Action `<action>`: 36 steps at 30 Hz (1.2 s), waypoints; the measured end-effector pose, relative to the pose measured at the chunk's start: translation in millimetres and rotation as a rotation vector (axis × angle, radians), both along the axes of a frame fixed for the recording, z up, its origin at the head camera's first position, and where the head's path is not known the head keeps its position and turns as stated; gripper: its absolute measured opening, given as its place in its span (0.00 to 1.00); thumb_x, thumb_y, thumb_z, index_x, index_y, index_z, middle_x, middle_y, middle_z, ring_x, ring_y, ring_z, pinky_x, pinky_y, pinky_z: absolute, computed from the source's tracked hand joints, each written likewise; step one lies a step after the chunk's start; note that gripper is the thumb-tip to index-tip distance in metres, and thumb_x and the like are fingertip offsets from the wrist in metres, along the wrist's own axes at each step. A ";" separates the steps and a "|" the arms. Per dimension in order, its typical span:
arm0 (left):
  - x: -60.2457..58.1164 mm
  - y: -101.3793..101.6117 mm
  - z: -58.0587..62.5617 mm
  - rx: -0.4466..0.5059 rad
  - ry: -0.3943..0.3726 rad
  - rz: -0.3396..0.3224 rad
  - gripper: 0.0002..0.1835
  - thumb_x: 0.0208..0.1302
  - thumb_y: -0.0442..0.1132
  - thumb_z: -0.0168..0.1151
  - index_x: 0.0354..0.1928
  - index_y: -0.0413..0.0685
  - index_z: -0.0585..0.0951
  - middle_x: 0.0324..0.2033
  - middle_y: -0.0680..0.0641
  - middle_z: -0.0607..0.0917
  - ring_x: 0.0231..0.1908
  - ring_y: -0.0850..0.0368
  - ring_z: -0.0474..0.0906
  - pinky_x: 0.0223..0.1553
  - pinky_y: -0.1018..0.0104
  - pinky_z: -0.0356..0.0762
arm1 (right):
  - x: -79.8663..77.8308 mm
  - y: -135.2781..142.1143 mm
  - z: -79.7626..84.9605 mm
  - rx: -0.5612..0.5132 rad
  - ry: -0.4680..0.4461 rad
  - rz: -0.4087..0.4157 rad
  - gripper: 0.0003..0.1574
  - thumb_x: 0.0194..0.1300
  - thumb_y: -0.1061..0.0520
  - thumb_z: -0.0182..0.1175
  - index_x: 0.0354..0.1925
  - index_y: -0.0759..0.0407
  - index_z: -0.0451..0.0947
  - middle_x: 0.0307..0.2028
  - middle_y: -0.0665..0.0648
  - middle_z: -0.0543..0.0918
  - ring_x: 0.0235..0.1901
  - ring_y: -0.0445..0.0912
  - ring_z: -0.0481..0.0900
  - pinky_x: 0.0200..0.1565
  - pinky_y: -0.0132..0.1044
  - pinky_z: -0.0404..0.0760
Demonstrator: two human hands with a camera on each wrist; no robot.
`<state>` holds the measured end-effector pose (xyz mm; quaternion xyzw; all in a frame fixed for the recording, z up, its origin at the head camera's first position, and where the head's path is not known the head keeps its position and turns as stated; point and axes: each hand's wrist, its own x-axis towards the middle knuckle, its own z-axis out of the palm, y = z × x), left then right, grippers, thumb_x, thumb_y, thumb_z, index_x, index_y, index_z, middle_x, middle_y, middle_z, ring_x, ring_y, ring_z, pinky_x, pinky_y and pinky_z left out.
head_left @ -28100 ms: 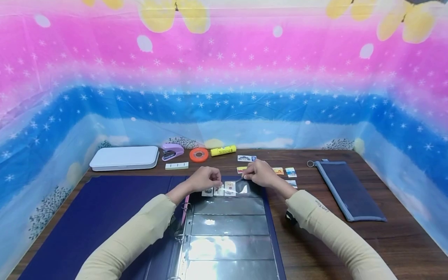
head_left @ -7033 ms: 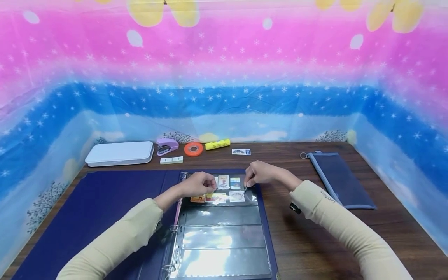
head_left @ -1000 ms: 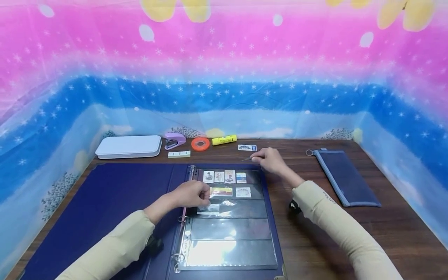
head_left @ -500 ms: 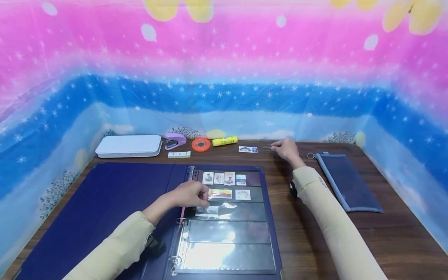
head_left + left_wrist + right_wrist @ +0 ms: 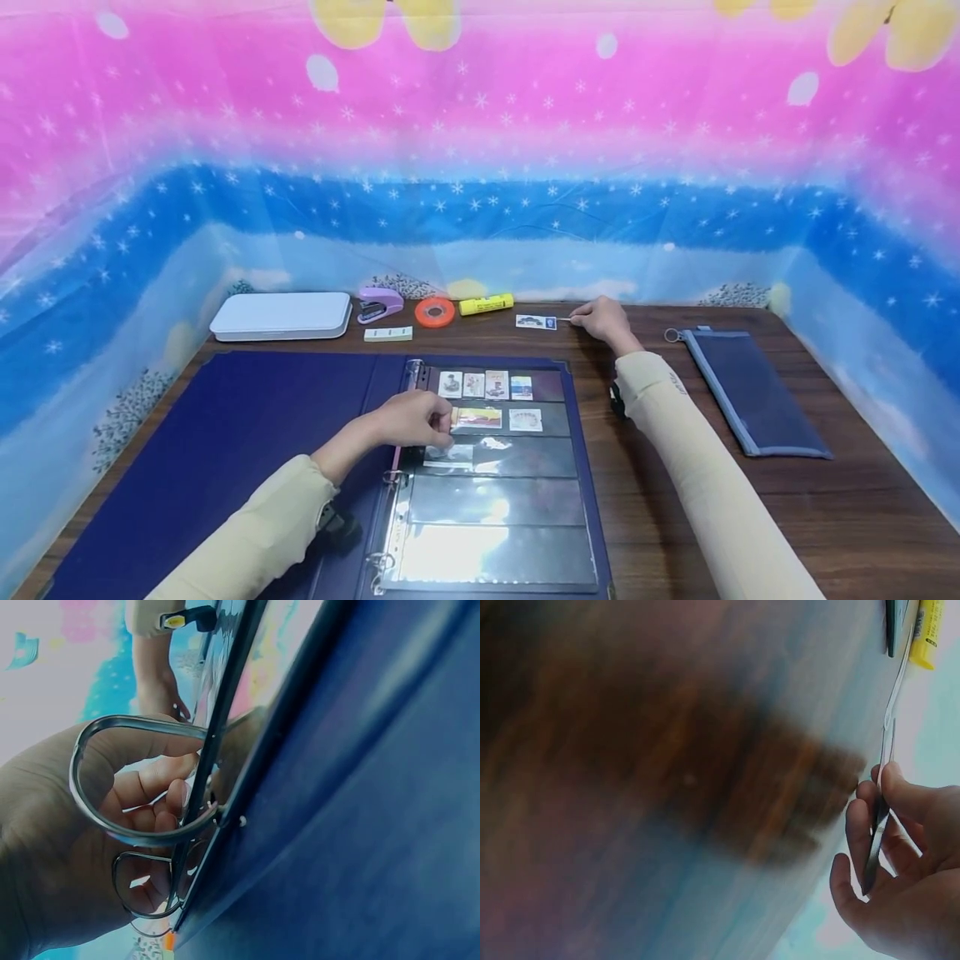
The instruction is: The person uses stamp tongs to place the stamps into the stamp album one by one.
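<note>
My right hand [image 5: 602, 319] holds metal tweezers [image 5: 877, 832] between thumb and fingers. Their tips point left and reach the right end of a wide white stamp [image 5: 536, 322] with a blue patch, lying at the back of the table. Whether they grip it I cannot tell. My left hand [image 5: 412, 417], fingers curled, pinches at the left part of a clear pocket page [image 5: 517, 500] in an open navy ring binder [image 5: 285, 417]. Several small stamps [image 5: 497, 385] fill the top row. A yellow stamp [image 5: 480, 417] and a pale stamp [image 5: 525, 419] sit in the second. A greyish-white piece [image 5: 450, 457] shows in the third.
Along the back stand a white case [image 5: 281, 316], a lilac stapler [image 5: 379, 305], an orange tape roll [image 5: 435, 312], a yellow glue stick [image 5: 486, 304] and a small pale strip [image 5: 388, 333]. A dark mesh zip pouch [image 5: 753, 392] lies at right.
Over the last second, my right hand moved from above the binder's top edge to the wide stamp's right, then slightly left towards it. Since longer ago, loose stamps left the table and the second row gained stamps.
</note>
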<state>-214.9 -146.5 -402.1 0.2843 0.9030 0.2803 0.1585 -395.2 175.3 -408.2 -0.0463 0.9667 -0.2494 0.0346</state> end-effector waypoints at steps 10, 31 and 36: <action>3.2 1.1 1.9 -0.007 0.004 -0.007 0.07 0.53 0.38 0.64 0.21 0.50 0.76 0.17 0.59 0.71 0.20 0.67 0.65 0.31 0.70 0.64 | 0.9 -4.0 0.5 -0.002 -0.023 -0.025 0.17 0.67 0.51 0.54 0.45 0.58 0.83 0.53 0.64 0.79 0.47 0.57 0.77 0.46 0.47 0.76; 0.9 8.9 5.0 -0.045 0.058 -0.044 0.08 0.54 0.36 0.63 0.21 0.49 0.76 0.15 0.58 0.70 0.17 0.67 0.63 0.24 0.75 0.63 | 84.3 -10.4 35.8 -0.228 0.038 0.193 0.13 0.64 0.56 0.58 0.44 0.58 0.83 0.44 0.62 0.84 0.44 0.55 0.79 0.41 0.42 0.74; 0.1 9.7 5.5 -0.048 0.073 -0.046 0.08 0.53 0.36 0.63 0.20 0.49 0.76 0.15 0.58 0.69 0.17 0.67 0.63 0.25 0.75 0.62 | 111.1 -7.5 24.0 -0.215 0.015 0.232 0.11 0.62 0.57 0.59 0.41 0.58 0.85 0.38 0.59 0.85 0.37 0.48 0.80 0.37 0.35 0.74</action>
